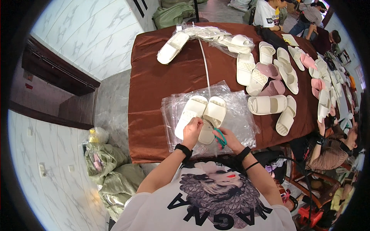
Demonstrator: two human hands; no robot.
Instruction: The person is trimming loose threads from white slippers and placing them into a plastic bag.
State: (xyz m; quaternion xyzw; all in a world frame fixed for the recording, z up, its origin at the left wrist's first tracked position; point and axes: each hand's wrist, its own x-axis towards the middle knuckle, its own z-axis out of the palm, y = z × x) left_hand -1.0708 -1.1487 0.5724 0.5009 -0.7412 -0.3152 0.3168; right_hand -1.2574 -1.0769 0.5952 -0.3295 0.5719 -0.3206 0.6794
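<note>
1. Your left hand point(192, 130) pinches the heel of the left white slipper point(190, 113) lying on the plastic bag stack point(235, 119).
2. Your right hand point(228, 138), just right of that slipper, grasps green-handled scissors point(220, 138).
3. The second slipper point(213, 117) touches the first.

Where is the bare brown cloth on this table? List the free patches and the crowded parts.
Free: the brown tablecloth left of the clear plastic bags, between the bagged slippers and the white slipper pair under both hands. Crowded: the right half, packed with loose white and pink slippers.
</note>
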